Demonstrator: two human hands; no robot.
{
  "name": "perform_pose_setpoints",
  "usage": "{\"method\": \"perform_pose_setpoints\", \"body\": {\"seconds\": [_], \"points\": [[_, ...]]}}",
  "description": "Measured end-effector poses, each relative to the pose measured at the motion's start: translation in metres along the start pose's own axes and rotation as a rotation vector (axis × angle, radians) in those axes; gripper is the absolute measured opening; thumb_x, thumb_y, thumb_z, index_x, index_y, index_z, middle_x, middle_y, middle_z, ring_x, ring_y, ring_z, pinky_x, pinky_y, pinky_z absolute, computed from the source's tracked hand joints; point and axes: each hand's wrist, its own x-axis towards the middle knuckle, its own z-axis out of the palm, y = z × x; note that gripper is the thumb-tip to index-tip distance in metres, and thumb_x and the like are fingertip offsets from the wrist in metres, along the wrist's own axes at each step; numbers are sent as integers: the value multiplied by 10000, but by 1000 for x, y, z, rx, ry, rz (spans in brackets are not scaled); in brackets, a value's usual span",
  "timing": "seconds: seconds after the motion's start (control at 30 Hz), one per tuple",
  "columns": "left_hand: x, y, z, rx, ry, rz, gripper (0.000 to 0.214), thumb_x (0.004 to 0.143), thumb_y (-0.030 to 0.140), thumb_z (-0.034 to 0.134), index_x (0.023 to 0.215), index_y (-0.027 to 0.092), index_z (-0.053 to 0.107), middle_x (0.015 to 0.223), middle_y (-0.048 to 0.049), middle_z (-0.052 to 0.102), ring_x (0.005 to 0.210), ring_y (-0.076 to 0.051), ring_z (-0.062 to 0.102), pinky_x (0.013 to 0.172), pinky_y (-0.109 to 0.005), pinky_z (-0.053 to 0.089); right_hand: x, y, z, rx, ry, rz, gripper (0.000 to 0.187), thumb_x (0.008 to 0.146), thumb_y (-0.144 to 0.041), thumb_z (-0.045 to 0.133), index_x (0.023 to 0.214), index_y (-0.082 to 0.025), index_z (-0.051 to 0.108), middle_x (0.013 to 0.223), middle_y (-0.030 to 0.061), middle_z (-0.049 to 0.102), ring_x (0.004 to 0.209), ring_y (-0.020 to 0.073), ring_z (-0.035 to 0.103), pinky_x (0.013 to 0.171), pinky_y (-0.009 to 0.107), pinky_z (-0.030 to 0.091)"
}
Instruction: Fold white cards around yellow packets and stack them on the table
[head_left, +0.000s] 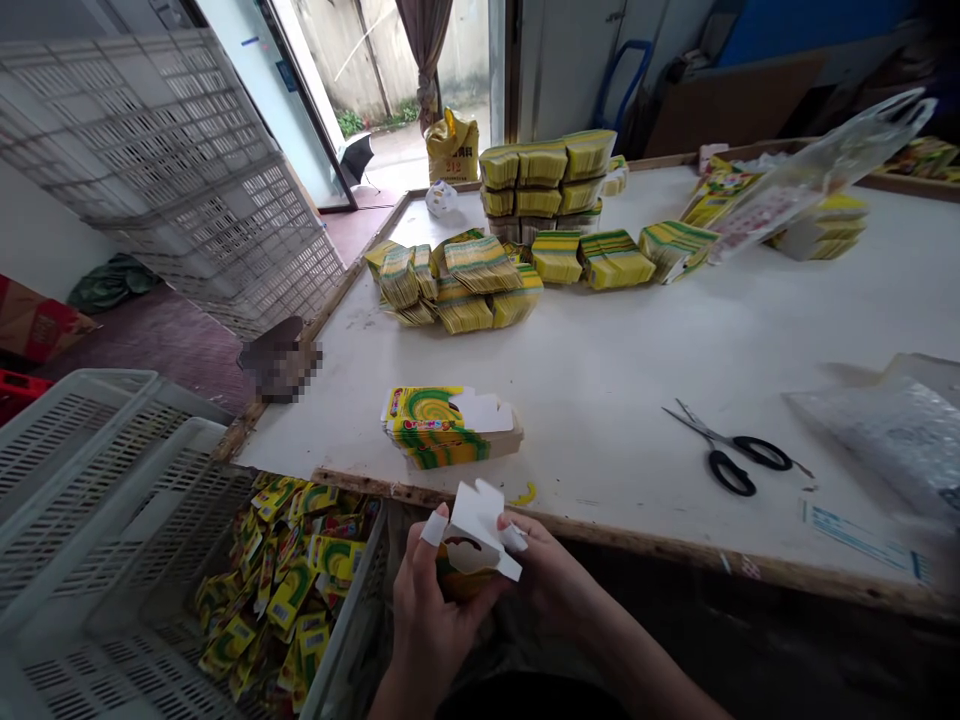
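A small yellow and green carton (474,545) with white inner flaps stands unfolded at its top, just below the table's front edge. My left hand (424,600) wraps round its left side, with white tape on a fingertip. On the right side, my right hand (536,570) grips the same carton near its flaps, also with white tape on a finger. Ahead of my hands, a stack of flat cartons (442,430) lies on the white table (600,400). The carton's lower part is hidden by my fingers.
Black-handled scissors (731,450) and clear plastic wrap (885,430) lie on the right. Bundled cartons (480,285) are piled farther back. At lower left, a white plastic crate (352,600) holds many yellow cartons. Stacked crates (165,170) stand beyond the table's left edge.
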Motion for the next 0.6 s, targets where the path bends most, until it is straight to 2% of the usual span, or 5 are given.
{"method": "perform_pose_setpoints", "body": {"seconds": [0.1,0.23,0.33,0.47,0.6], "points": [[10,2,-5,184,8,163,724,764,348,747,1367,189,379,1010,-109,592,874,-237,635,692,-325,548,-4,-17,-6,-131,3,-73,428,702,-547,754,888,-165,700,776,31,681,718,163,580,675,257,429],[22,4,-12,335,-13,304,545,804,222,698,1292,172,460,983,-106,604,849,-231,620,719,-338,508,-7,-32,-2,-348,8,-83,243,679,-330,760,829,-157,680,703,-1,625,682,152,533,618,246,384],[28,4,-16,399,-37,371,393,833,142,628,1212,190,534,959,-86,608,816,-212,614,720,-332,481,-7,-30,2,-391,51,-74,175,665,-226,657,820,-149,681,663,-11,603,621,138,497,582,248,370],[33,4,-19,424,-83,447,360,835,87,600,1176,197,569,938,-75,619,813,-199,621,733,-327,460,-4,-23,1,-474,142,-101,171,629,-162,577,767,-147,677,645,-10,605,616,145,506,560,250,382],[38,5,-19,439,-104,509,292,833,69,578,1086,214,601,923,-66,634,786,-187,616,737,-325,454,-1,-23,-1,-450,145,-93,230,608,-130,535,784,-162,679,687,-9,639,652,154,546,553,240,404]]}}
